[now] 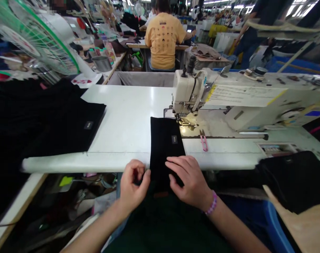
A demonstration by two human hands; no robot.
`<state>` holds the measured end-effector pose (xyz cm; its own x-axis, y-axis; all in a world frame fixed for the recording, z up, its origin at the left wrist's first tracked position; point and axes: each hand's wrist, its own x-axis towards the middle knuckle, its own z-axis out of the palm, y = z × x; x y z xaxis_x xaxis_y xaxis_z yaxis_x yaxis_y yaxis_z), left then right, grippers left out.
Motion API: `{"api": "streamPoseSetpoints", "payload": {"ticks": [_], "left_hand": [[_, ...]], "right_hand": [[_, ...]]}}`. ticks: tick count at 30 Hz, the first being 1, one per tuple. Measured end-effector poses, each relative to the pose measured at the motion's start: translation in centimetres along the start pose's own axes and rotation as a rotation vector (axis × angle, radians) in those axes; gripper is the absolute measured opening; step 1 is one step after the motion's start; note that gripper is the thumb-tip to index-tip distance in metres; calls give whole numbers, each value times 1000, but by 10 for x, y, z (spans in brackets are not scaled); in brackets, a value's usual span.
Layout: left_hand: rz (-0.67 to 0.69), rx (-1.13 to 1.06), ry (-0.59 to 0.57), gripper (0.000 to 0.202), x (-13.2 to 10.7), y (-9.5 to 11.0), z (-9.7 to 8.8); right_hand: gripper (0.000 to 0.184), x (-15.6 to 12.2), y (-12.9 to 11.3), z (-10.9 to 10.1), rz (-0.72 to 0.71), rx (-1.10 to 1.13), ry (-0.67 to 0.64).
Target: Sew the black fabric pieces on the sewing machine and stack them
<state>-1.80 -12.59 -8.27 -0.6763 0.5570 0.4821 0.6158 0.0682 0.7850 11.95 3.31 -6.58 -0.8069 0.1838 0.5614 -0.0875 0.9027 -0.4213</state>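
Observation:
A black cloth piece with a small grey label lies over the front edge of the white sewing table, its lower end hanging towards my lap. My left hand is closed, fingers curled and thumb at the cloth's left edge; the pinch itself is partly hidden. Resting on the cloth's right side is my right hand, open with fingers spread. The sewing machine's head stands just beyond, with its lit presser foot beside the cloth's far right corner. Pink thread snips lie right of the cloth.
Black garments are heaped on the table's left, one with a similar label. At the right, folded black cloth sits on a wooden board. A green-rimmed fan stands back left. Ahead sits a person in a yellow shirt.

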Motion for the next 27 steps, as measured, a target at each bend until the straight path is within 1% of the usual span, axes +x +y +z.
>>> {"api": "streamPoseSetpoints", "payload": {"ticks": [2,3,4,6,8,10,13,16,18,20,24,27], "left_hand": [[-92,60,-45,16,-26,-4,-1],[-159,97,-90,19,-34,-5,0],[-237,121,-140,21,-38,-5,2],[-379,123,-219,21,-38,-1,7],[-450,88,-219,23,-34,3,11],[-462,60,-182,25,-30,5,13],[-436,78,-144,21,-27,5,11],[-382,133,-172,19,-27,4,7],[-339,142,-208,20,-25,7,4],[-309,138,-210,22,-23,11,2],[-293,140,-121,21,-19,19,0],[-306,151,-70,21,-17,22,1]], "right_hand": [[39,-1,-9,9,-35,-13,-49],[37,0,-11,13,-50,-25,-60],[36,2,-12,17,-64,-38,-66],[32,6,-12,23,-93,-65,-65],[28,11,-12,26,-124,-83,-66],[25,16,-11,27,-151,-88,-75],[25,22,-12,28,-179,-78,-83],[26,25,-16,30,-208,-57,-51],[26,27,-17,31,-242,-47,-18],[25,26,-17,32,-276,-45,11],[26,25,-15,31,-283,-49,58],[25,25,-16,28,-279,-57,62]]}}
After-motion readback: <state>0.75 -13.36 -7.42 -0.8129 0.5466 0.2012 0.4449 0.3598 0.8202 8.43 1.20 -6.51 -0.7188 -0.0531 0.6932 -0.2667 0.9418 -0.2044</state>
